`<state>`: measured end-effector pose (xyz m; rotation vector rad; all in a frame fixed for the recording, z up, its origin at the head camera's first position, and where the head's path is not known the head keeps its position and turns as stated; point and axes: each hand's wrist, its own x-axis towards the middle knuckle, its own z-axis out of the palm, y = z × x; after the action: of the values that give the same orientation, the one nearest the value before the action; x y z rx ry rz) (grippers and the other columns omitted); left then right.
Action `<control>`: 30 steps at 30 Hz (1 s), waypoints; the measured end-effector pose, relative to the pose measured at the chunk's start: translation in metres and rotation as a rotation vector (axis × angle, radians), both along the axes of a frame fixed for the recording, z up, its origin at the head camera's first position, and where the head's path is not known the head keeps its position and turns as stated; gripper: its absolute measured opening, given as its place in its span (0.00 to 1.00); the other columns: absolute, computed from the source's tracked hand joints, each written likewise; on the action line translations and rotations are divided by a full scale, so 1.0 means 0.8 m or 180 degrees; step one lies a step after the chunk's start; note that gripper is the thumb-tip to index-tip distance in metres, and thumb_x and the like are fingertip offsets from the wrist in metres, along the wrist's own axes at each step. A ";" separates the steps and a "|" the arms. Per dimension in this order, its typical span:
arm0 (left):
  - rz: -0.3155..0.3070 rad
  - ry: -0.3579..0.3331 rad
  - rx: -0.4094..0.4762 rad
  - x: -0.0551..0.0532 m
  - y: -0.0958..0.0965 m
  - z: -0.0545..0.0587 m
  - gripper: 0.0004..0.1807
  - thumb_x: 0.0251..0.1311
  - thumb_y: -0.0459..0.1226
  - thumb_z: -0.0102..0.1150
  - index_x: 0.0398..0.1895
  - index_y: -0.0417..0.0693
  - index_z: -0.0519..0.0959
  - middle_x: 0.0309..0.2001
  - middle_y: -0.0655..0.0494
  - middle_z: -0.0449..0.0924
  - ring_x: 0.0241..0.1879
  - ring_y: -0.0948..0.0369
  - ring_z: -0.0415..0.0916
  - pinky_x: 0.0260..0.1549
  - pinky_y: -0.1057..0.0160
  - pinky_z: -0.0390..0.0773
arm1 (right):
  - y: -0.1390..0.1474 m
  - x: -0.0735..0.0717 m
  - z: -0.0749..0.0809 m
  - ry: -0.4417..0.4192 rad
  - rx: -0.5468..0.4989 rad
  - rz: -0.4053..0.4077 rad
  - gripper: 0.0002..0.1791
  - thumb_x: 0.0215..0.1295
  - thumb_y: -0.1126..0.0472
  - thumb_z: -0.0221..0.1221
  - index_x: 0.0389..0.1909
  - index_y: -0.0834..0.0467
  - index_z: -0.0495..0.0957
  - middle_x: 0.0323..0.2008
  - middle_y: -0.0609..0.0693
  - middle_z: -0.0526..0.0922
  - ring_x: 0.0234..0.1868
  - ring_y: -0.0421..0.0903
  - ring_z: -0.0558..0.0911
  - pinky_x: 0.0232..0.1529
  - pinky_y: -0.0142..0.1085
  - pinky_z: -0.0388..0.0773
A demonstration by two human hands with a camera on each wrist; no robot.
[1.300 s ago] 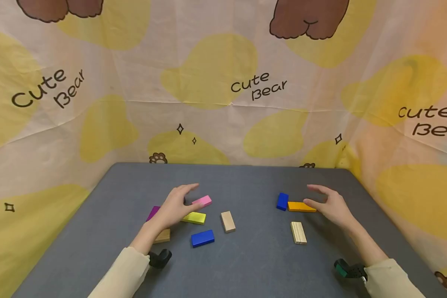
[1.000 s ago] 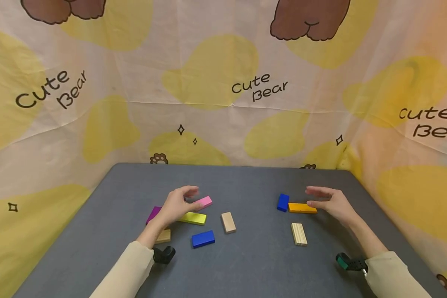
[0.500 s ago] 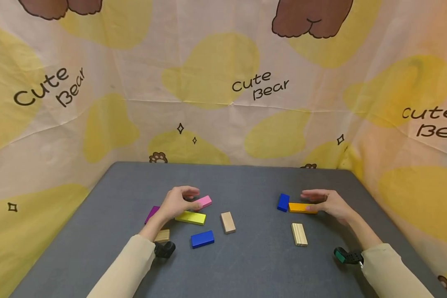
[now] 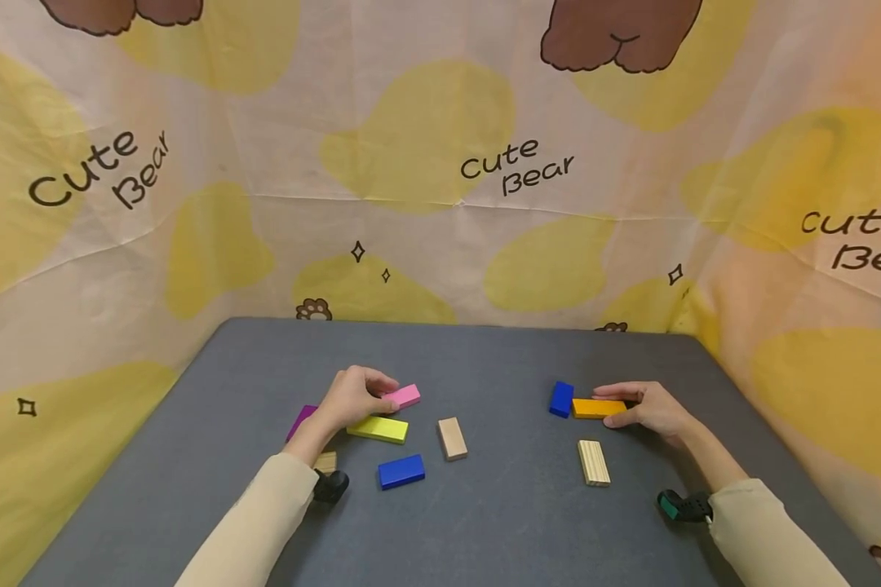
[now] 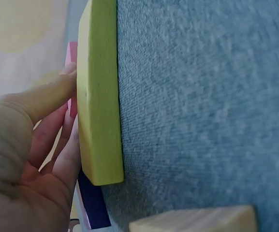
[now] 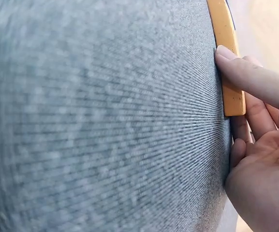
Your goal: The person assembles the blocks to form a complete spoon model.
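My left hand (image 4: 349, 401) pinches a pink wooden block (image 4: 405, 396) by its left end, thumb on the near side and fingers on the far side. In the left wrist view the thumb presses the pink block (image 5: 72, 54), partly hidden behind a yellow-green block (image 5: 98, 96). An orange block (image 4: 595, 408) lies flat at the right, its right end between the thumb and fingers of my right hand (image 4: 653, 408). The right wrist view shows my thumb against the side of the orange block (image 6: 226, 34). Both blocks appear to be on the table.
A blue block (image 4: 561, 399) adjoins the orange one's left end; a striped wooden block (image 4: 594, 463) lies nearer. Around the left hand are a purple block (image 4: 300, 421), a second blue block (image 4: 401, 472) and a plain wooden block (image 4: 452, 439). Patterned cloth (image 4: 411, 163) surrounds the grey table (image 4: 514, 522).
Both hands have lowered and closed in: the left thumb and fingers now pinch the pink block, and the right ones the orange block. The blocks have hardly moved.
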<state>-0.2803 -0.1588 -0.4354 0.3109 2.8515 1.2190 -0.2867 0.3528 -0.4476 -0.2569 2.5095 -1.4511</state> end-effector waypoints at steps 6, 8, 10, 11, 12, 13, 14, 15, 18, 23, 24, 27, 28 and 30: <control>-0.0019 -0.0054 -0.0030 -0.003 0.001 0.005 0.16 0.50 0.39 0.76 0.44 0.50 0.88 0.40 0.58 0.85 0.45 0.57 0.79 0.50 0.51 0.74 | 0.000 0.002 0.002 0.0010 -0.0003 -0.0049 0.32 0.50 0.62 0.75 0.58 0.63 0.79 0.52 0.56 0.83 0.52 0.52 0.79 0.48 0.31 0.75; -0.0016 -0.0088 -0.0036 -0.002 0.001 0.006 0.16 0.50 0.39 0.76 0.44 0.50 0.88 0.39 0.59 0.85 0.45 0.57 0.79 0.51 0.51 0.74 | 0.000 0.002 0.002 -0.0002 0.0001 -0.0051 0.32 0.50 0.62 0.75 0.58 0.63 0.79 0.52 0.55 0.83 0.52 0.52 0.79 0.49 0.31 0.74; -0.0019 -0.0112 -0.0036 -0.002 0.001 0.005 0.16 0.50 0.39 0.76 0.44 0.50 0.88 0.39 0.59 0.86 0.46 0.57 0.79 0.51 0.51 0.74 | 0.000 0.002 0.001 -0.0012 0.0000 -0.0069 0.32 0.49 0.62 0.75 0.58 0.63 0.80 0.52 0.55 0.83 0.52 0.52 0.79 0.49 0.32 0.74; -0.0026 -0.0118 -0.0033 -0.003 0.001 0.004 0.16 0.50 0.39 0.76 0.44 0.50 0.88 0.40 0.59 0.85 0.46 0.57 0.79 0.51 0.51 0.74 | 0.000 0.002 0.001 -0.0014 0.0001 -0.0079 0.32 0.49 0.62 0.75 0.58 0.62 0.80 0.51 0.55 0.83 0.52 0.52 0.79 0.49 0.32 0.75; -0.0034 -0.0122 -0.0030 -0.003 0.001 0.004 0.16 0.51 0.39 0.76 0.44 0.50 0.88 0.40 0.59 0.85 0.46 0.57 0.79 0.51 0.50 0.74 | 0.000 0.002 0.000 -0.0014 0.0000 -0.0083 0.31 0.49 0.62 0.75 0.57 0.62 0.80 0.51 0.55 0.83 0.52 0.52 0.79 0.49 0.32 0.75; -0.0031 -0.0138 -0.0021 -0.003 0.001 0.003 0.16 0.51 0.39 0.76 0.44 0.50 0.88 0.40 0.59 0.85 0.46 0.57 0.79 0.51 0.51 0.74 | 0.001 0.002 0.000 -0.0008 0.0005 -0.0089 0.31 0.49 0.62 0.75 0.57 0.62 0.80 0.51 0.55 0.83 0.52 0.52 0.79 0.49 0.32 0.74; -0.0040 -0.0142 -0.0024 -0.004 0.000 0.002 0.16 0.51 0.39 0.76 0.44 0.51 0.88 0.40 0.59 0.85 0.46 0.57 0.79 0.51 0.51 0.74 | 0.001 0.002 -0.001 0.0002 0.0008 -0.0092 0.31 0.49 0.62 0.75 0.57 0.62 0.80 0.51 0.55 0.83 0.52 0.52 0.79 0.49 0.32 0.74; -0.0043 -0.0142 -0.0034 -0.004 0.000 0.002 0.16 0.51 0.40 0.76 0.45 0.51 0.88 0.40 0.59 0.85 0.46 0.57 0.79 0.51 0.51 0.74 | 0.000 0.002 -0.002 0.0008 0.0002 -0.0101 0.31 0.49 0.62 0.75 0.57 0.62 0.80 0.51 0.55 0.84 0.51 0.52 0.79 0.49 0.32 0.75; -0.0064 -0.0144 -0.0056 -0.006 -0.002 0.000 0.16 0.51 0.41 0.76 0.45 0.52 0.88 0.41 0.59 0.85 0.45 0.58 0.79 0.50 0.51 0.74 | -0.001 0.002 -0.002 0.0028 -0.0021 -0.0128 0.30 0.49 0.62 0.76 0.56 0.63 0.81 0.50 0.55 0.84 0.51 0.52 0.79 0.48 0.32 0.75; -0.0054 -0.0133 -0.0064 -0.007 -0.006 -0.002 0.16 0.51 0.41 0.76 0.45 0.52 0.88 0.41 0.59 0.85 0.45 0.57 0.79 0.49 0.51 0.75 | -0.011 0.008 0.003 0.0078 -0.0023 -0.0230 0.29 0.49 0.60 0.76 0.54 0.62 0.82 0.48 0.54 0.85 0.50 0.51 0.80 0.48 0.31 0.74; -0.0059 -0.0127 -0.0056 -0.007 -0.007 -0.002 0.16 0.51 0.41 0.76 0.45 0.52 0.88 0.40 0.59 0.85 0.45 0.57 0.79 0.49 0.51 0.75 | -0.014 0.010 0.006 0.0111 -0.0006 -0.0249 0.29 0.49 0.60 0.76 0.54 0.62 0.82 0.48 0.54 0.85 0.49 0.51 0.80 0.48 0.31 0.75; -0.0083 -0.0086 -0.0034 -0.008 -0.007 -0.003 0.16 0.51 0.40 0.76 0.44 0.51 0.88 0.40 0.59 0.86 0.45 0.57 0.79 0.49 0.51 0.75 | -0.029 0.020 0.019 0.0228 -0.0022 -0.0328 0.29 0.49 0.60 0.76 0.53 0.62 0.82 0.49 0.55 0.84 0.48 0.52 0.80 0.46 0.31 0.76; -0.0093 -0.0074 -0.0025 -0.009 -0.006 -0.003 0.15 0.51 0.40 0.76 0.44 0.51 0.88 0.40 0.59 0.86 0.44 0.57 0.79 0.49 0.51 0.75 | -0.036 0.024 0.024 0.0271 -0.0047 -0.0356 0.29 0.49 0.59 0.76 0.53 0.62 0.82 0.49 0.55 0.84 0.48 0.53 0.80 0.46 0.31 0.77; -0.0100 -0.0067 -0.0013 -0.009 -0.005 -0.004 0.15 0.51 0.40 0.76 0.44 0.51 0.88 0.40 0.59 0.86 0.44 0.57 0.79 0.49 0.51 0.75 | -0.055 0.032 0.032 0.0359 -0.0111 -0.0421 0.29 0.48 0.59 0.77 0.53 0.62 0.82 0.49 0.55 0.84 0.47 0.53 0.80 0.45 0.32 0.78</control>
<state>-0.2879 -0.1632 -0.4384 0.3394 2.8198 1.2036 -0.2611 0.3092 -0.4217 -0.1870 2.6376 -1.5727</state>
